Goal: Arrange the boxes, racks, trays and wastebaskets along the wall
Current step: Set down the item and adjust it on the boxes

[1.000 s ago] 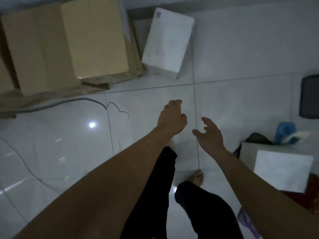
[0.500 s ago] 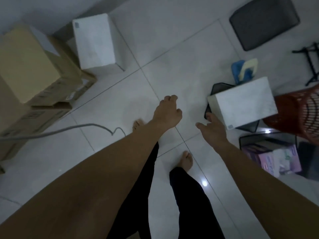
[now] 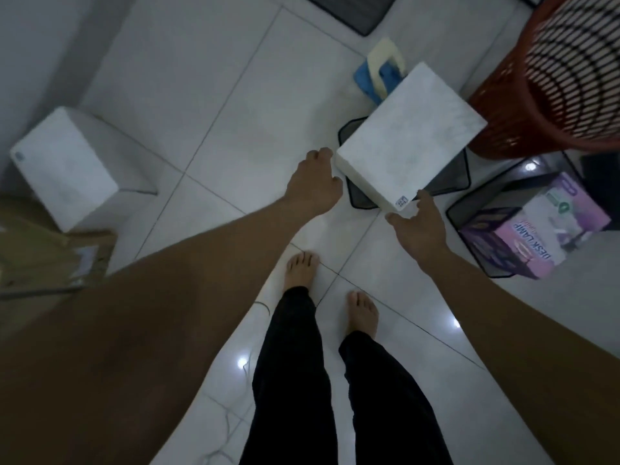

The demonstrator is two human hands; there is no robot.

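A white box [image 3: 411,135] rests on top of a black mesh tray [image 3: 446,182] on the tiled floor, right of centre. My left hand [image 3: 313,186] reaches its near left corner, fingers touching or nearly touching the side. My right hand [image 3: 417,223] is spread open just below the box's near corner with the small label. Neither hand grips the box. A second white box [image 3: 63,166] stands at the left by the wall, next to brown cardboard boxes [image 3: 40,250].
A red-brown plastic wastebasket [image 3: 553,72] lies on its side at the upper right. Another black mesh tray [image 3: 469,213] holds a purple desk lamp box [image 3: 533,229]. A blue and cream object [image 3: 382,72] lies behind the box. A dark mesh tray [image 3: 349,8] sits at the top. My bare feet stand on the tiles.
The view has swung right, away from the wall boxes. Both hands have moved up to the white box on the mesh tray, which now lies much closer.
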